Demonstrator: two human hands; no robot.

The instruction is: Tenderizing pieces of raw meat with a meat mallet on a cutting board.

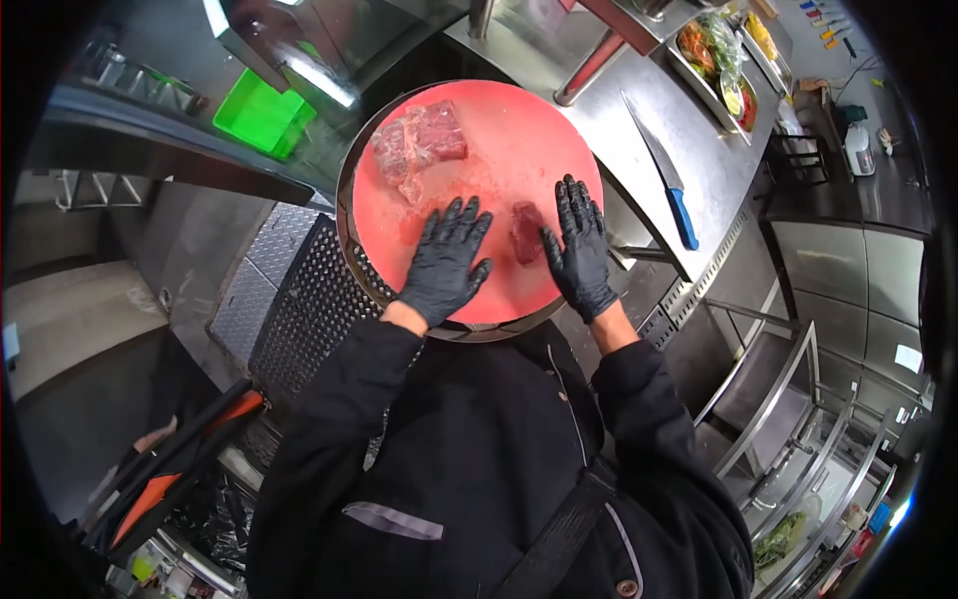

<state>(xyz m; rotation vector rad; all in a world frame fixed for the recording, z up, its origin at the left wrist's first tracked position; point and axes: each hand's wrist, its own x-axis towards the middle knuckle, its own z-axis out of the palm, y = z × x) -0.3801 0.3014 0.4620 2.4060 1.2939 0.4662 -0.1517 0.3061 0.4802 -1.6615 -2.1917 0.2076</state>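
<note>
A round red cutting board lies in front of me, its surface wet and streaked. My left hand, in a black glove, is over the board's near left part, fingers stretched and nothing held. My right hand, gloved the same way, is at the board's right edge with its fingers straight. Its thumb is close to a small dark red slice of meat; whether they touch I cannot tell. A larger piece of raw meat, marbled with pale fat, sits at the far left of the board.
A long knife with a blue handle lies on the steel table at the right. Farther back there stands a metal tray of bagged vegetables. A green bin is at the far left, and metal racks are at the lower right.
</note>
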